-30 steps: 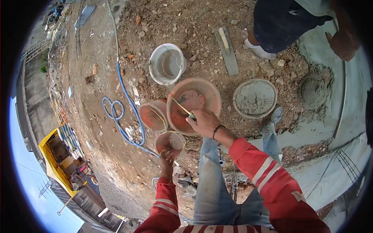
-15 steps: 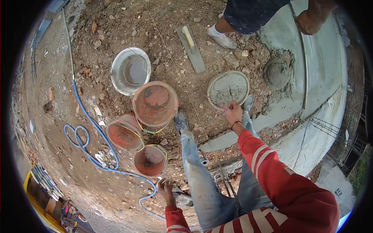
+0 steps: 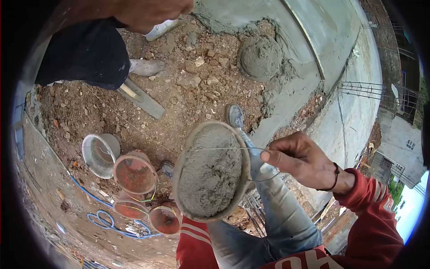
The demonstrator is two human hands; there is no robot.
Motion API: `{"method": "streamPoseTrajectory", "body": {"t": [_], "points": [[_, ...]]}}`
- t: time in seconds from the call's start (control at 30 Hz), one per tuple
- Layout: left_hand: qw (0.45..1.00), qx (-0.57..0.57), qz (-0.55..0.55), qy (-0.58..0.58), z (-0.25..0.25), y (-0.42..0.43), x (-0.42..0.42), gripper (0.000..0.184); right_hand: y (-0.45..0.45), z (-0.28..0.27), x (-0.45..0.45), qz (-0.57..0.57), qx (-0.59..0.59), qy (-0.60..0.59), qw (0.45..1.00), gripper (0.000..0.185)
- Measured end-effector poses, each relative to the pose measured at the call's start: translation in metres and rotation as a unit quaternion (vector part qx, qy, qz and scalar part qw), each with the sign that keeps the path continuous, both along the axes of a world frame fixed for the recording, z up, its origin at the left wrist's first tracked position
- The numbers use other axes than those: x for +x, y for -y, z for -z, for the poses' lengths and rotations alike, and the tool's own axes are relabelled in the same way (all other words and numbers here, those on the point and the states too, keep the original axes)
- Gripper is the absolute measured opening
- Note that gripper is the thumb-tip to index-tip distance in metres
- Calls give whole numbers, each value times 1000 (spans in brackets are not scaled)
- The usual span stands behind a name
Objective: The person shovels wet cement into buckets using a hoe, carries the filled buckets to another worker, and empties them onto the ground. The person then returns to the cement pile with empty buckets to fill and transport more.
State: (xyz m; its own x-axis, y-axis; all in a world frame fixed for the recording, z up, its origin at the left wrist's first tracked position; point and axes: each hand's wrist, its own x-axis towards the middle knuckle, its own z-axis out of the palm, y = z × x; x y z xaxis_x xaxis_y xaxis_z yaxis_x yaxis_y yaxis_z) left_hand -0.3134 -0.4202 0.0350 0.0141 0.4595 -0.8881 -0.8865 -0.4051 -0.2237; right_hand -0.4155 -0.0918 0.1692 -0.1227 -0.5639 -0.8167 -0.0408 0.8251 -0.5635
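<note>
Bucket [image 3: 178, 181], filled with grey mortar [image 3: 210, 175]: hanging mid-view in front of the jeans [image 3: 286, 210], looking clear of the ground. Carrying mortar close to the rim, showing a rough, pitted surface. Possibly tipping a bit; not making out how much through the lens distortion.

Gripping the wire handle [image 3: 224, 148] in the right hand [image 3: 302, 163], pinching between thumb and fingers just outside the rim. Running across the mouth to that hand, then looping back toward the bucket's near side. Wearing a dark band at the right wrist.

Keeping the left hand [image 3: 172, 206] mostly out of sight behind the bucket; not making out whether gripping, supporting or just touching. Showing the red left sleeve [image 3: 193, 242] below the rim.

Standing with one shoe [image 3: 234, 115] just beyond the rim, the other partly covered at the bucket's opposite side.

Counting three orange tubs [image 3: 134, 175] bunched near the left sleeve, white pail [image 3: 113, 144] just beside. Seeing blue hose [image 3: 99, 200] looping past those.

Farther out, seeing a trowel [image 3: 148, 102] lying on dirt by a co-worker [image 3: 83, 58] in dark shorts. Seeing a mortar mound [image 3: 261, 58] next to smooth grey concrete [image 3: 298, 87], rebar [image 3: 365, 89] beyond.
</note>
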Motion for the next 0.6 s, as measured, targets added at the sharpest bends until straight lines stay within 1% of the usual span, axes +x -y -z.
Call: {"method": "streamPoseTrajectory", "body": {"t": [0.03,0.07,0.1,0.13,0.17,0.23,0.27,0.3,0.33,0.37,0.4,0.43,0.47,0.5,0.53,0.57,0.6], "points": [[985,-100,80,-112,-25,14,-11,36,0,-2,-37,50,35,12,998,52],[942,-191,159,-225,-47,23,-17,30,0,-1,-67,114,18,51,992,52],[870,-277,232,-335,-62,31,-24,26,-2,5,-96,100,2,36,994,52],[769,-354,301,-439,-73,30,-42,26,-7,11,-123,88,-16,18,996,52],[729,-403,316,-455,-86,22,-49,27,-12,19,-146,102,-23,24,994,52],[723,-457,281,-436,-99,-8,-63,31,-23,35,-184,32,-79,-71,994,49],[740,-475,227,-418,-97,-26,-67,33,-28,49,-193,0,-115,-155,981,45],[775,-483,126,-388,-82,-48,-72,36,-33,70,-194,-31,-146,-236,960,41],[804,-478,-14,-354,-53,-76,-78,38,-35,100,-196,0,-143,-268,953,34],[806,-449,-218,-320,2,-117,-85,41,-42,138,-195,9,-159,-312,937,34],[761,-397,-426,-284,85,-171,-111,44,-44,172,-200,58,-141,-352,923,35],[691,-358,-570,-265,169,-223,-133,47,-44,200,-214,106,-121,-392,906,35],[631,-349,-643,-258,230,-259,-145,50,-45,220,-230,111,-128,-394,903,35],[600,-350,-676,-247,278,-283,-160,53,-47,239,-242,128,-112,-441,881,36],[575,-364,-689,-248,313,-299,-171,56,-48,260,-249,144,-94,-477,862,38],[644,-360,-655,-164,293,-290,-182,60,-50,285,-269,186,-80,-488,849,39],[707,-351,-610,-70,258,-280,-197,64,-60,307,-285,229,-56,-493,837,40]]}}
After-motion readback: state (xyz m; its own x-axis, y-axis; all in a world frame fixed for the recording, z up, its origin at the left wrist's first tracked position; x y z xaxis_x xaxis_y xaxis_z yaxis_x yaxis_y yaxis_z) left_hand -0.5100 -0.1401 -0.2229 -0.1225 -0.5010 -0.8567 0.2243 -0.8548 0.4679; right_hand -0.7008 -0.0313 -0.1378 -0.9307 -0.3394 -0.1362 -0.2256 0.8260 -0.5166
